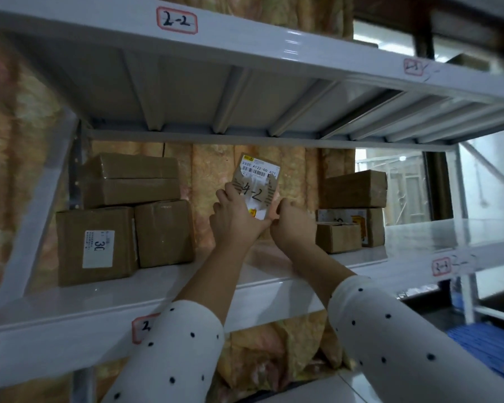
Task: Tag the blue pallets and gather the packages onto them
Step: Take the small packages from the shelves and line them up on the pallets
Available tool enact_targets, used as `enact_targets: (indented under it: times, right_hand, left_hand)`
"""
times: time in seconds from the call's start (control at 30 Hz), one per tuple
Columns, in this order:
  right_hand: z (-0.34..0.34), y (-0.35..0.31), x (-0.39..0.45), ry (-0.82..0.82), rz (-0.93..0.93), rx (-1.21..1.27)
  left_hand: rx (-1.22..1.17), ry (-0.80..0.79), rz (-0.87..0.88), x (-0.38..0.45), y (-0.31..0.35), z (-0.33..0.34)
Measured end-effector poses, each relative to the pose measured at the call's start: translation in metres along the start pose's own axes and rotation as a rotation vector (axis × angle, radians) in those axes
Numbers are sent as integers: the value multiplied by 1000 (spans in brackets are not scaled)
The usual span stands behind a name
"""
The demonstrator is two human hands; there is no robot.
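While a small package (256,187) marked 4-2 is held upright above the shelf (186,289) by fingers of the left hand (236,219) and right hand (293,225) curled round it, other boxes (122,216) remain shelved; the blue pallet (489,347) is glimpsed well apart, lower right.

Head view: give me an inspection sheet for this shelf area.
Surface: white metal shelf, tagged 2-2 above.
Job's things: small package marked 4-2, held upright; blue pallet at lower right.
Clutter: stacked cardboard boxes left and right.
Hands: left hand and right hand both grip the package, fingers curled on its lower edges.
Cables: nothing seen.
Surroundings: patterned curtain behind; window at right.
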State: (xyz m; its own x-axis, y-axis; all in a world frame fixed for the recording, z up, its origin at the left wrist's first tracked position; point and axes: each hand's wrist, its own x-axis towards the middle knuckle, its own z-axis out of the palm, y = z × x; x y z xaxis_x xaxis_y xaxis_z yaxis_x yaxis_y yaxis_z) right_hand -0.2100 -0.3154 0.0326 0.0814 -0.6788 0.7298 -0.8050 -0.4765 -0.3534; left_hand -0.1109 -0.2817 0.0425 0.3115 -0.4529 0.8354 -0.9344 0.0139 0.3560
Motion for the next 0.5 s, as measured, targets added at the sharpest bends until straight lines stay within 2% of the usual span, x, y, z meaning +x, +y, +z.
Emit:
enact_targets:
  times: [0.1, 0.17, 0.37, 0.5]
  right_hand:
    - [-26, 5, 0, 54, -47, -173]
    - [-49, 20, 3, 82, 7, -239]
    - [-118, 111, -15, 154, 250, -480]
    - [-156, 178, -64, 113, 391, -688]
  left_hand:
    - [72, 82, 92, 3, 11, -5]
    - [88, 99, 183, 5, 26, -7]
    - [-96, -7, 336, -22, 117, 5]
    - [-303, -144, 384, -71, 182, 33]
